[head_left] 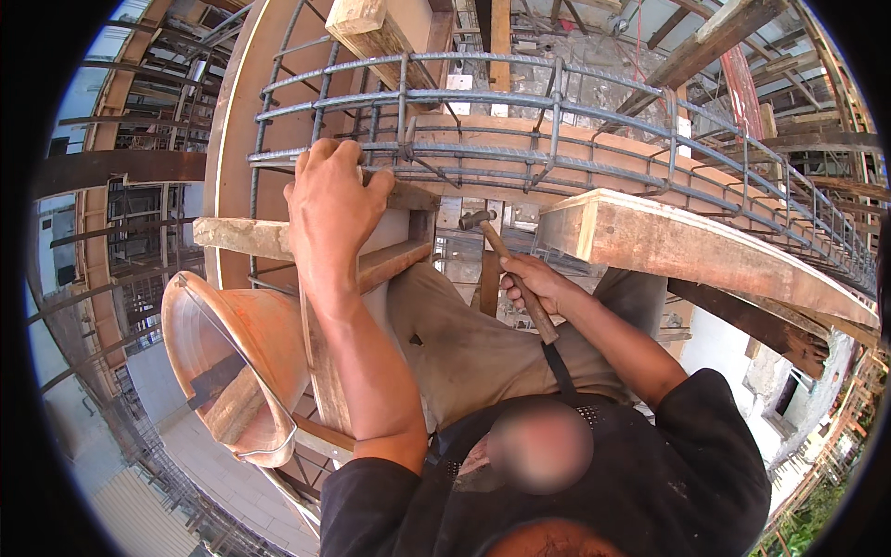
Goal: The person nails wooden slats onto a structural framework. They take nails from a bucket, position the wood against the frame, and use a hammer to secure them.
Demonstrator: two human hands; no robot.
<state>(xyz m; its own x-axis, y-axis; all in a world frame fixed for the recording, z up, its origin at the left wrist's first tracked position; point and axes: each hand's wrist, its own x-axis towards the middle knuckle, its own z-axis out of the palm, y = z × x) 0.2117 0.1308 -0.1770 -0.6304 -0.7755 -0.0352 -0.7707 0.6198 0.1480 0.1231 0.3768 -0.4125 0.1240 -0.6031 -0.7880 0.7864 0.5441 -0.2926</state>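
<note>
My left hand [332, 200] is curled at the lower bars of a long steel rebar cage [464, 98], beside a short timber [243, 238]; what its fingers grip is partly hidden. My right hand [531, 281] is closed round the wooden handle of a hammer [478, 220], whose metal head is raised toward the gap below the cage. A board with a pale edge [677, 253] lies to the right of the hammer. My legs in brown trousers show beneath my arms.
An orange bucket [278, 325] with boards inside stands left of my left forearm. A plywood form panel [232, 111] borders the cage at left, and a square timber [367, 37] projects over it. Beams [705, 56], scaffolding and lower levels surround me.
</note>
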